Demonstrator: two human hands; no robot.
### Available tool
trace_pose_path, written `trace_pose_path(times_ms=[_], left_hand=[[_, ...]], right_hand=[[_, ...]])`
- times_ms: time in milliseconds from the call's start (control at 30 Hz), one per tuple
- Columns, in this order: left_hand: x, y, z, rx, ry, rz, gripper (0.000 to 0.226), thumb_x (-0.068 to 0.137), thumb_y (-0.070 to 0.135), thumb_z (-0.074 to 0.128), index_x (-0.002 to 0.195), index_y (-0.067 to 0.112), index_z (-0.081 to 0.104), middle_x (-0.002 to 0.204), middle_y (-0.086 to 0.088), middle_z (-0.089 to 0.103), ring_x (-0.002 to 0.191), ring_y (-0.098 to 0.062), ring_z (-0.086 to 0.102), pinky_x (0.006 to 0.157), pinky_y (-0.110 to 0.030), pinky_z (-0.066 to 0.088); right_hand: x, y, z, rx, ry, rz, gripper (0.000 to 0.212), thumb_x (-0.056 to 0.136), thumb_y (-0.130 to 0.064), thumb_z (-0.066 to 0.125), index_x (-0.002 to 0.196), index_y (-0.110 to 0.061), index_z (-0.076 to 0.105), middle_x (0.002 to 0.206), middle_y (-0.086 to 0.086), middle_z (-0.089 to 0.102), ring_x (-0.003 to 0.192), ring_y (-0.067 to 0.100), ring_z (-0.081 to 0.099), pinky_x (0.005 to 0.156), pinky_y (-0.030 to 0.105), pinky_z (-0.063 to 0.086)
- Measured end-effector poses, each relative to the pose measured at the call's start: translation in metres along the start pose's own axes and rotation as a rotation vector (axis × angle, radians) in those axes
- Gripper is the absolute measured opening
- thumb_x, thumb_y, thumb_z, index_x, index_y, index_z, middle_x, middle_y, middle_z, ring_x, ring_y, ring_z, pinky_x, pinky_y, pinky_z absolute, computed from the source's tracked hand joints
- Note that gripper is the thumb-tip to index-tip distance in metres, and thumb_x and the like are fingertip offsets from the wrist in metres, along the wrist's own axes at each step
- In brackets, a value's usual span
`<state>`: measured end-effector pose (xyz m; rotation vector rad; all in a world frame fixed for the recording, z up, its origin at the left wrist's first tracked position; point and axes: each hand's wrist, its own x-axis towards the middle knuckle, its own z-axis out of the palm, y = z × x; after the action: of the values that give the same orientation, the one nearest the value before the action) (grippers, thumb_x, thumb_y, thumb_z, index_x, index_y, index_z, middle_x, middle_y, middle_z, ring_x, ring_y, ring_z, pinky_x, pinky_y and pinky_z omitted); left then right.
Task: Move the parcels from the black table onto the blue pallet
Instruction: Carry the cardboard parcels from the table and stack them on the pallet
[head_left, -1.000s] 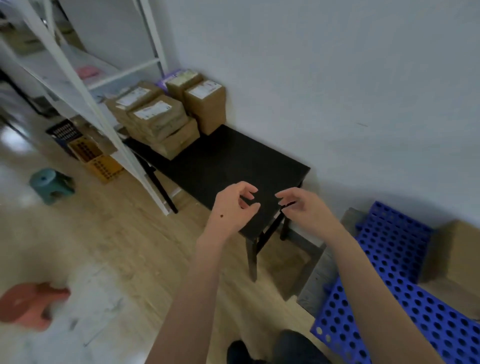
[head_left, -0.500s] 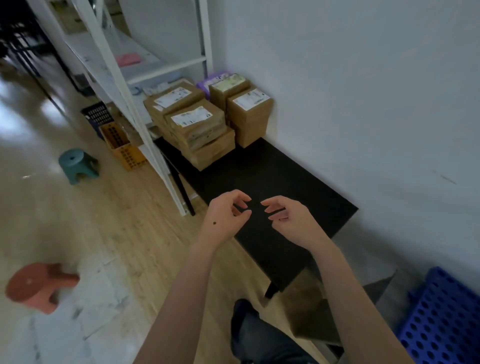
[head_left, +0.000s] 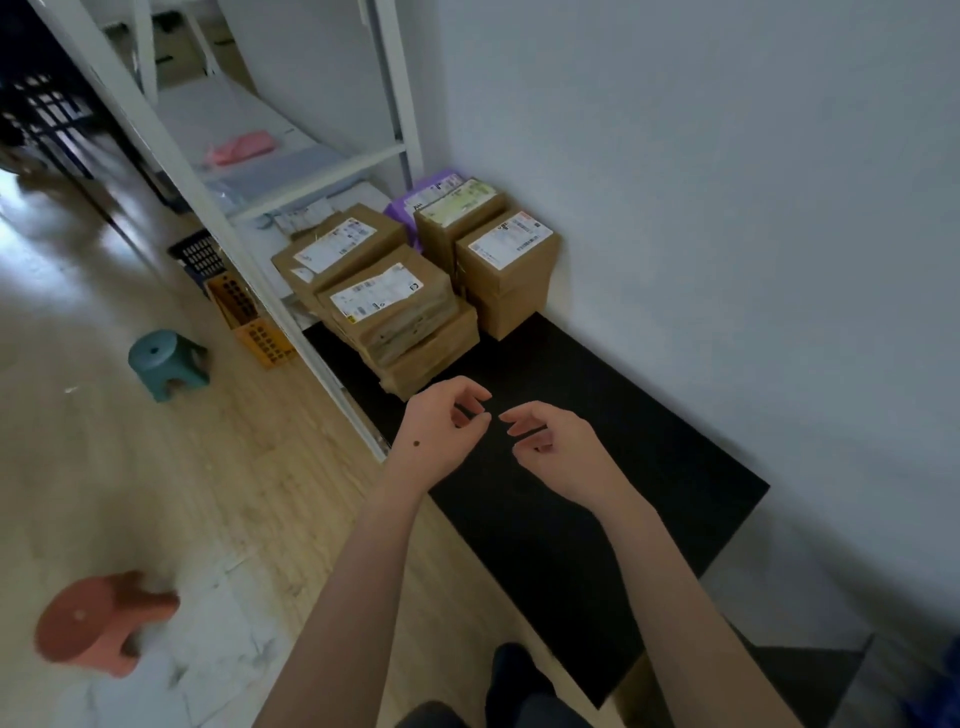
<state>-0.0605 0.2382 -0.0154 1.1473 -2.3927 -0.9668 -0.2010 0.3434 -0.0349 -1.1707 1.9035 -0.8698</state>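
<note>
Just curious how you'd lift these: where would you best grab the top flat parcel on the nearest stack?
Probably grip the top flat parcel by its two short ends, left hand and right hand coming from the bare near part of the black table. It lies flat and wide atop the stack; other parcels crowd its far side.

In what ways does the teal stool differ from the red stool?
The teal stool stands farther off, beside the orange crates; the red stool is nearer the camera. The teal stool looks sharp, the red stool blurred. Both are round-topped and on the floor.
</note>
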Motion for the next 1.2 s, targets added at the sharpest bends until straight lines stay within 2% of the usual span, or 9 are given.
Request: trace_pose_path(times_ms=[433,633,733,800,933,1067,1133,1200], left_hand=[[0.096,-0.042,-0.029,0.037,-0.072,-0.004,0.019,0.086,0.022,0.066,0.099,0.034,0.059,0.085,0.020,0.057,0.079,0.007,0.055,0.064,-0.009,0.037],[0.160,-0.090,-0.077,0.179,-0.058,0.014,0.014,0.086,0.027,0.066,0.098,0.028,0.061,0.102,0.007,0.060,0.095,-0.011,0.056,0.077,-0.022,0.041],[0.182,-0.123,-0.111,0.325,-0.009,0.040,0.024,0.084,0.030,0.068,0.106,0.028,0.059,0.111,0.001,0.061,0.102,-0.017,0.056,0.084,-0.031,0.047],[0.190,-0.142,-0.126,0.390,-0.030,0.026,0.035,0.082,0.033,0.068,0.114,0.028,0.057,0.118,0.000,0.059,0.107,-0.019,0.054,0.087,-0.032,0.044],[0.199,-0.167,-0.136,0.463,-0.098,0.046,0.059,0.080,0.053,0.063,0.127,0.022,0.046,0.126,-0.004,0.055,0.119,-0.025,0.047,0.096,-0.036,0.038],[0.199,-0.173,-0.126,0.394,-0.145,0.012,0.084,0.072,0.071,0.060,0.133,0.019,0.036,0.134,-0.012,0.044,0.127,-0.032,0.035,0.100,-0.044,0.041],[0.203,-0.173,-0.121,0.401,-0.162,0.002,0.090,0.069,0.074,0.061,0.135,0.019,0.032,0.137,-0.013,0.040,0.129,-0.033,0.032,0.103,-0.045,0.037],[0.206,-0.175,-0.117,0.422,-0.177,0.002,0.096,0.065,0.074,0.064,0.136,0.020,0.028,0.138,-0.015,0.037,0.131,-0.035,0.031,0.106,-0.047,0.032]], right_hand=[[0.085,-0.035,0.019,0.025,0.028,0.032,0.040,0.089,-0.017,0.066,0.122,-0.035,0.056,0.111,-0.015,0.058,0.093,-0.006,0.059,0.069,0.010,0.045],[0.141,-0.073,0.047,0.080,0.123,0.072,0.036,0.088,-0.017,0.066,0.116,-0.038,0.057,0.110,-0.015,0.058,0.093,-0.004,0.060,0.066,0.010,0.045],[0.167,-0.094,0.067,0.114,0.159,0.119,0.035,0.089,-0.017,0.066,0.118,-0.035,0.058,0.115,-0.013,0.058,0.097,0.000,0.059,0.073,0.014,0.047],[0.181,-0.104,0.080,0.129,0.190,0.155,0.039,0.089,-0.015,0.066,0.122,-0.033,0.058,0.115,-0.014,0.057,0.097,0.000,0.058,0.077,0.016,0.047],[0.204,-0.126,0.113,0.178,0.252,0.206,0.042,0.090,-0.014,0.063,0.123,-0.037,0.053,0.111,-0.018,0.052,0.095,-0.002,0.056,0.071,0.014,0.045],[0.214,-0.137,0.141,0.211,0.295,0.234,0.051,0.089,-0.011,0.063,0.135,-0.027,0.047,0.112,-0.014,0.049,0.087,-0.003,0.056,0.053,0.007,0.047],[0.214,-0.140,0.143,0.214,0.335,0.252,0.052,0.089,-0.010,0.064,0.135,-0.027,0.047,0.110,-0.016,0.051,0.085,-0.003,0.057,0.057,0.003,0.046],[0.213,-0.139,0.140,0.221,0.363,0.267,0.053,0.088,-0.011,0.065,0.133,-0.031,0.046,0.114,-0.015,0.053,0.086,-0.001,0.060,0.060,0.005,0.047]])
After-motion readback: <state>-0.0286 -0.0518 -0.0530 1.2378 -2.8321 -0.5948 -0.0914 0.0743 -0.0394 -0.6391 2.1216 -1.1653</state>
